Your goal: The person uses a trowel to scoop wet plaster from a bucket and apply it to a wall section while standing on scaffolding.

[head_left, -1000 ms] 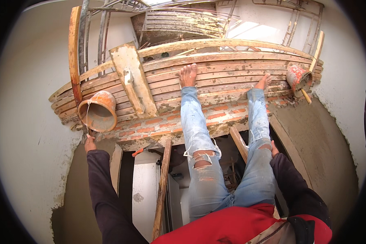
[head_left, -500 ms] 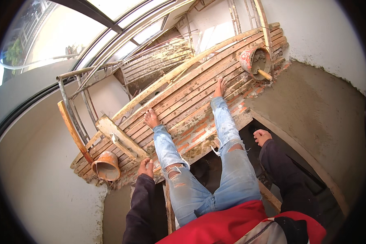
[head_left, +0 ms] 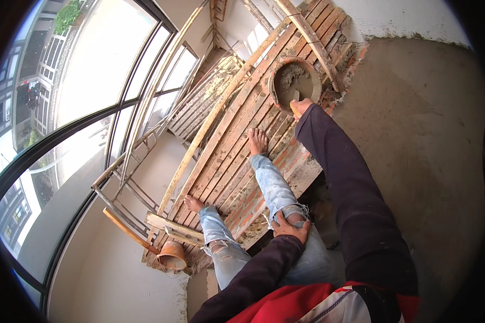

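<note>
My right hand (head_left: 302, 107) is closed round the yellowish handle of a trowel (head_left: 296, 97), whose grey blade dips into the bucket. That bucket (head_left: 273, 89), with a mud-smeared orange-red rim, stands on the plank platform and holds wet grey mortar (head_left: 300, 81). My left hand (head_left: 291, 228) rests on my right knee over the torn jeans, its fingers spread and holding nothing. Both my bare feet are on the planks (head_left: 229, 164). A wooden plastering float (head_left: 172, 227) lies at the platform's left end, beside a smaller orange bucket (head_left: 172, 255).
Metal scaffold rails (head_left: 126, 185) run along the window side at the left. A wooden bar (head_left: 315, 46) crosses the platform beyond the mortar bucket. Fresh grey plaster (head_left: 415, 145) covers the surface at the right. Exposed brick (head_left: 245, 215) edges the platform, with a dark gap below.
My right hand has reached forward to the mortar bucket and taken hold of the trowel. My left hand has moved from near the float onto my right knee. The view has swung right.
</note>
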Action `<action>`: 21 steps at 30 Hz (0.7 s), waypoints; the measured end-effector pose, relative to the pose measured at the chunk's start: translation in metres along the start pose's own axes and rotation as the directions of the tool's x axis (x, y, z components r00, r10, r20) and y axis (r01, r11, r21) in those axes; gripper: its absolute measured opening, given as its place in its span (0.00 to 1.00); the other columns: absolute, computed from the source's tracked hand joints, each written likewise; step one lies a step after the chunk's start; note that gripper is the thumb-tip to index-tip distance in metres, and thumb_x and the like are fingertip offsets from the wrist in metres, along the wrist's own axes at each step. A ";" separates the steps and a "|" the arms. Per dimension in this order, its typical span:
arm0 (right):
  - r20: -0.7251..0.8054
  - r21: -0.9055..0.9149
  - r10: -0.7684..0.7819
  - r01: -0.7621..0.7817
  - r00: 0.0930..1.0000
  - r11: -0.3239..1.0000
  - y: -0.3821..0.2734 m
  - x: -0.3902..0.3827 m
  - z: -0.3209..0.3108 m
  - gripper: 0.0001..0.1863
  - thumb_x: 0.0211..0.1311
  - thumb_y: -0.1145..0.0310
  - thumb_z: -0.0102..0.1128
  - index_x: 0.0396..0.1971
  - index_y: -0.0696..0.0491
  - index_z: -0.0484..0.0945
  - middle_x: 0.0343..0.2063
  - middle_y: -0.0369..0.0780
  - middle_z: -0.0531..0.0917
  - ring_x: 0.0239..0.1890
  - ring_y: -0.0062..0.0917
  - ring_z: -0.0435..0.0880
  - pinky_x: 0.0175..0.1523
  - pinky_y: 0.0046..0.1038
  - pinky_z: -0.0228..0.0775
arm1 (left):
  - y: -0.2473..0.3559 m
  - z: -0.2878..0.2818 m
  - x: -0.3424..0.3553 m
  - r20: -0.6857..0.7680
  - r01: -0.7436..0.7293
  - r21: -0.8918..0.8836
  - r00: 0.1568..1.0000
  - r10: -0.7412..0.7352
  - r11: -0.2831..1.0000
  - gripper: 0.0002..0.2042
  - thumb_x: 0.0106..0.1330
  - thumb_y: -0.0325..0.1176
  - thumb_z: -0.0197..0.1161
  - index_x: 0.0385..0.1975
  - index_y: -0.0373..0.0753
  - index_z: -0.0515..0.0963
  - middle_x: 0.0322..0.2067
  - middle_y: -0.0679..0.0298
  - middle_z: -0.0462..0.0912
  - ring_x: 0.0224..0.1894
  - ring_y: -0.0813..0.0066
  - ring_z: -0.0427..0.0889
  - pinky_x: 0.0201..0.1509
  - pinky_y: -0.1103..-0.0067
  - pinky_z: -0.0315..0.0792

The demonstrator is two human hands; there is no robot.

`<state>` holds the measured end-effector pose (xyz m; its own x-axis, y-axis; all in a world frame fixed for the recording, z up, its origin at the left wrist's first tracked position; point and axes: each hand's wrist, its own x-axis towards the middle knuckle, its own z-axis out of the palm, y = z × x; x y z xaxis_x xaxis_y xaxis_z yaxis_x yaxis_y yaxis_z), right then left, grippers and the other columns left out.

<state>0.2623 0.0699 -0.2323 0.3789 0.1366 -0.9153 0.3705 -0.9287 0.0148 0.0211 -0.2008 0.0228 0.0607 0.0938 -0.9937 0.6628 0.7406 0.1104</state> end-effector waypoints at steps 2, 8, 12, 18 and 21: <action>0.262 0.325 0.047 -0.134 0.964 0.936 0.002 -0.006 -0.008 0.24 0.70 0.54 0.54 0.42 0.66 0.76 0.26 0.47 0.81 0.19 0.29 0.80 0.24 0.34 0.77 | 0.024 0.002 0.004 0.001 0.097 0.127 0.995 -0.098 0.987 0.56 0.50 0.61 0.69 0.72 0.38 0.45 0.69 0.40 0.53 0.71 0.41 0.54 0.73 0.65 0.54; -0.015 -0.724 -0.240 0.155 0.971 0.672 0.020 -0.108 -0.088 0.20 0.66 0.69 0.55 0.55 0.61 0.67 0.42 0.50 0.82 0.44 0.37 0.84 0.46 0.38 0.79 | 0.068 -0.014 0.005 -0.019 0.153 0.210 0.988 -0.153 0.966 0.55 0.49 0.61 0.68 0.72 0.41 0.46 0.67 0.37 0.55 0.69 0.40 0.58 0.73 0.63 0.56; -0.064 -0.772 -0.340 0.169 0.938 0.612 0.006 -0.127 -0.130 0.20 0.66 0.71 0.52 0.56 0.60 0.68 0.44 0.53 0.81 0.48 0.43 0.82 0.54 0.40 0.76 | 0.086 -0.012 0.008 -0.003 0.188 0.260 0.981 -0.194 0.947 0.55 0.49 0.60 0.68 0.73 0.42 0.45 0.67 0.37 0.54 0.69 0.40 0.58 0.72 0.62 0.57; -0.106 -0.547 -0.220 0.128 0.970 0.828 -0.023 -0.012 -0.092 0.16 0.67 0.71 0.49 0.53 0.58 0.72 0.52 0.51 0.78 0.53 0.45 0.80 0.55 0.42 0.75 | 0.082 -0.018 0.009 0.033 0.150 0.308 0.985 -0.168 0.939 0.55 0.50 0.59 0.68 0.73 0.42 0.44 0.67 0.35 0.53 0.69 0.39 0.58 0.73 0.61 0.56; -0.069 -0.267 -0.133 0.110 0.989 0.957 0.000 0.026 -0.055 0.16 0.66 0.72 0.50 0.52 0.57 0.72 0.51 0.50 0.78 0.53 0.44 0.79 0.55 0.40 0.74 | 0.082 -0.025 0.007 0.011 0.171 0.280 0.983 -0.182 0.945 0.54 0.51 0.59 0.67 0.72 0.41 0.45 0.66 0.34 0.55 0.68 0.38 0.57 0.72 0.62 0.56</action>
<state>0.3189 0.0921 -0.2345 0.3835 0.2821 -0.8794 0.6230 -0.7819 0.0208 0.0577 -0.1227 0.0255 -0.0526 -0.0494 -0.9974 0.8453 0.5296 -0.0709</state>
